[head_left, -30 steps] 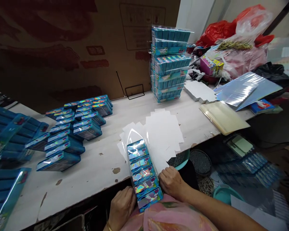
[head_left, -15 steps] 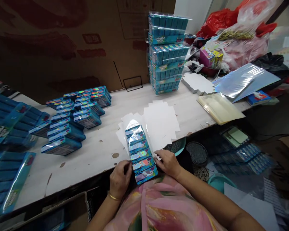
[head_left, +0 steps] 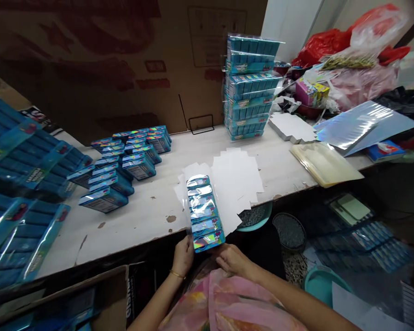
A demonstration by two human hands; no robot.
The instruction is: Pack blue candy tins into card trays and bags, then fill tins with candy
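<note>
A row of blue boxes (head_left: pixel 204 212) in clear film lies over white card sheets (head_left: pixel 236 179) at the table's front edge. My left hand (head_left: pixel 184 255) is closed at the row's lower left corner, pinching the clear film. Just below the row's lower right corner, my right hand (head_left: pixel 231 258) is closed, its fingers curled on film that is hard to make out. Loose blue boxes (head_left: pixel 105 198) stand in rows on the left of the table.
Wrapped blue packs (head_left: pixel 250 87) are stacked at the back. Cut white cards (head_left: pixel 291 126), yellowish film sheets (head_left: pixel 326 163) and shiny sheets (head_left: pixel 362 124) lie to the right. More wrapped packs (head_left: pixel 31 174) rise at far left. An open carton (head_left: pixel 115 294) sits below the table.
The view has shifted, so the table sits further right. Both hands have moved down to the lower end of the row, the right one now below its corner.
</note>
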